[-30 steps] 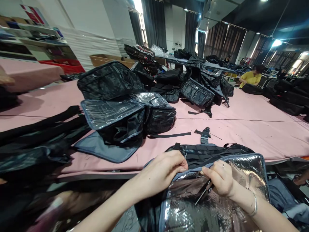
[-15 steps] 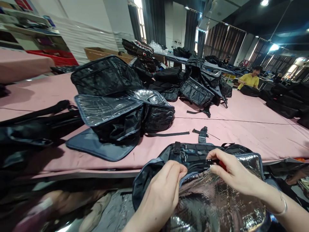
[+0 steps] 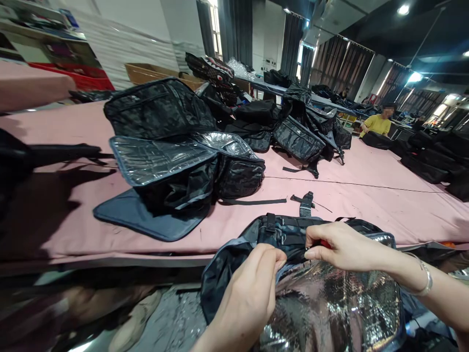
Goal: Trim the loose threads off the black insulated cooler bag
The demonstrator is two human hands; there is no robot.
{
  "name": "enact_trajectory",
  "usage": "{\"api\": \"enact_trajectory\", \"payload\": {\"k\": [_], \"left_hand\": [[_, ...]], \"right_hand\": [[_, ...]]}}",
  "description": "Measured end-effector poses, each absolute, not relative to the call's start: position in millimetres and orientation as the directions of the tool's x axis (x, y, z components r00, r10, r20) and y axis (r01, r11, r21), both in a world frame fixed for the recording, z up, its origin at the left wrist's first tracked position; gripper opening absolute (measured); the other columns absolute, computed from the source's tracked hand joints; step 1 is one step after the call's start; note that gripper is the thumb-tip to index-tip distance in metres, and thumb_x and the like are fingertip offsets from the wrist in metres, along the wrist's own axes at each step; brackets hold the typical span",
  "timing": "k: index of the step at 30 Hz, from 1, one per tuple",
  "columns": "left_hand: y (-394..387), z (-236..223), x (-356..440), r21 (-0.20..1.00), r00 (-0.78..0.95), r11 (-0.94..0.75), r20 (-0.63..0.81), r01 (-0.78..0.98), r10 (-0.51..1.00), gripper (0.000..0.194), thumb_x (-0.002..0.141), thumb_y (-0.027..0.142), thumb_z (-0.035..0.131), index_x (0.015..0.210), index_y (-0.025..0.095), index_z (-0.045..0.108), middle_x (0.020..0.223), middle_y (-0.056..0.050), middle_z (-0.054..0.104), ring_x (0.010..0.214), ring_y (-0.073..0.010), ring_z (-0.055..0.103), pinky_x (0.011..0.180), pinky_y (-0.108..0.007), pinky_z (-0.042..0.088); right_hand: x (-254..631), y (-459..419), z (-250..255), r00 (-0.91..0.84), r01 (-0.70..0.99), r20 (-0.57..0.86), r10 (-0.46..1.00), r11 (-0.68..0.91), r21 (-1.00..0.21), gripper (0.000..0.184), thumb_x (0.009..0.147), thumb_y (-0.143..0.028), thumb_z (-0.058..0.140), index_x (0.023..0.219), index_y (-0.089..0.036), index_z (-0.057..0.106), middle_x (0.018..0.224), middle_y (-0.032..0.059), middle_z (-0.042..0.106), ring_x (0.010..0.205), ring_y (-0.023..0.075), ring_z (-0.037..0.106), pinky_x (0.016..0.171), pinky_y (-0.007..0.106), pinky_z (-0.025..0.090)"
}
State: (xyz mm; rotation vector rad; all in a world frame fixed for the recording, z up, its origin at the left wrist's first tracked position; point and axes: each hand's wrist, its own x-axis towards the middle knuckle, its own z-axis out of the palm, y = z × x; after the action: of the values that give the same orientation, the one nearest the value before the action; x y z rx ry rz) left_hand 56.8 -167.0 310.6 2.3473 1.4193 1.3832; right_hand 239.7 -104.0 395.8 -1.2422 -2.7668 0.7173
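A black bag with a shiny silver foil lining (image 3: 330, 303) lies open at the near edge of the pink table (image 3: 366, 195). My left hand (image 3: 252, 293) is closed, pinching the blue-grey bound edge of the lining. My right hand (image 3: 340, 244) is closed round a small tool with a red part, held against the same edge just to the right. A bracelet sits on my right wrist.
Several other black bags (image 3: 176, 146) with foil linings are piled on the table's middle and far side. A loose black strap (image 3: 252, 201) and a buckle piece (image 3: 306, 200) lie ahead. A person in yellow (image 3: 377, 124) works at the far right. Dark bag parts lie at left.
My right hand has risen from the lining to the bag's top edge and now holds the tool there. My left hand has shifted slightly nearer along the edge. The view drifted left.
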Motion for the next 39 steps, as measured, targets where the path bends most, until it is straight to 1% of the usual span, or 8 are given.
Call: {"api": "enact_trajectory", "payload": {"k": [4,10,15,20,29,32,35,39], "left_hand": [[-166,311,57,0.488,0.176,-0.567,0.635,0.664,0.752,0.018,0.085,0.007,0.036,0.079,0.016,0.05,0.074,-0.002,0.051,0.068,-0.0092,0.051,0.064,-0.019,0.042],[-164,312,58,0.487,0.169,-0.57,0.644,0.662,0.747,0.019,0.085,0.008,0.035,0.077,0.017,0.051,0.073,-0.002,0.052,0.067,-0.0093,0.052,0.063,-0.019,0.043],[-163,313,58,0.489,0.147,-0.554,0.646,0.673,0.749,0.019,0.085,0.008,0.036,0.078,0.017,0.05,0.074,-0.002,0.053,0.067,-0.0092,0.052,0.063,-0.019,0.043],[-163,311,59,0.492,0.135,-0.562,0.661,0.665,0.738,0.016,0.085,0.006,0.037,0.08,0.016,0.049,0.075,-0.001,0.052,0.069,-0.009,0.051,0.066,-0.018,0.042],[-162,311,60,0.491,0.131,-0.56,0.663,0.667,0.737,0.015,0.085,0.007,0.039,0.081,0.017,0.049,0.075,0.0,0.051,0.069,-0.0086,0.051,0.066,-0.018,0.042],[-163,311,60,0.492,0.124,-0.562,0.669,0.665,0.733,0.014,0.085,0.007,0.039,0.082,0.017,0.049,0.075,-0.001,0.052,0.07,-0.0089,0.052,0.066,-0.018,0.043],[-161,311,60,0.515,0.093,-0.535,0.656,0.67,0.749,0.014,0.085,0.008,0.039,0.083,0.017,0.048,0.078,-0.002,0.053,0.073,-0.0096,0.053,0.068,-0.02,0.043],[-154,308,57,0.531,0.005,-0.484,0.67,0.695,0.742,0.013,0.086,0.01,0.038,0.082,0.018,0.049,0.078,-0.002,0.055,0.075,-0.0121,0.055,0.069,-0.023,0.044]], "right_hand": [[238,-103,398,-0.68,0.706,-0.176,0.711,0.572,-0.417,0.016,0.083,-0.027,0.055,0.071,-0.017,0.05,0.061,-0.0052,0.048,0.057,0.0075,0.039,0.054,0.019,0.024],[237,-100,397,-0.689,0.7,-0.192,0.699,0.571,-0.429,0.015,0.082,-0.027,0.058,0.072,-0.017,0.052,0.059,-0.0054,0.046,0.055,0.0075,0.038,0.053,0.019,0.025],[239,-99,394,-0.667,0.704,-0.197,0.719,0.521,-0.483,0.015,0.081,-0.025,0.057,0.069,-0.017,0.053,0.057,-0.0055,0.045,0.053,0.0074,0.038,0.052,0.019,0.025],[241,-99,396,-0.635,0.715,-0.209,0.744,0.464,-0.523,0.016,0.081,-0.028,0.057,0.07,-0.017,0.053,0.057,-0.0052,0.045,0.052,0.007,0.037,0.05,0.019,0.025],[235,-95,393,-0.679,0.688,-0.227,0.698,0.495,-0.531,0.016,0.08,-0.028,0.058,0.07,-0.017,0.052,0.055,-0.0062,0.043,0.052,0.0067,0.037,0.05,0.019,0.024],[235,-96,391,-0.682,0.675,-0.225,0.696,0.48,-0.56,0.016,0.079,-0.026,0.058,0.068,-0.017,0.052,0.054,-0.0062,0.042,0.052,0.0068,0.035,0.05,0.019,0.024],[240,-94,387,-0.664,0.65,-0.197,0.721,0.426,-0.629,0.017,0.079,-0.028,0.057,0.067,-0.017,0.051,0.056,-0.0054,0.043,0.053,0.0074,0.036,0.05,0.02,0.025],[266,-80,378,-0.558,0.556,-0.032,0.829,0.345,-0.756,0.022,0.082,-0.035,0.05,0.072,-0.016,0.052,0.066,-0.0017,0.049,0.061,0.0097,0.042,0.056,0.021,0.033]]}}
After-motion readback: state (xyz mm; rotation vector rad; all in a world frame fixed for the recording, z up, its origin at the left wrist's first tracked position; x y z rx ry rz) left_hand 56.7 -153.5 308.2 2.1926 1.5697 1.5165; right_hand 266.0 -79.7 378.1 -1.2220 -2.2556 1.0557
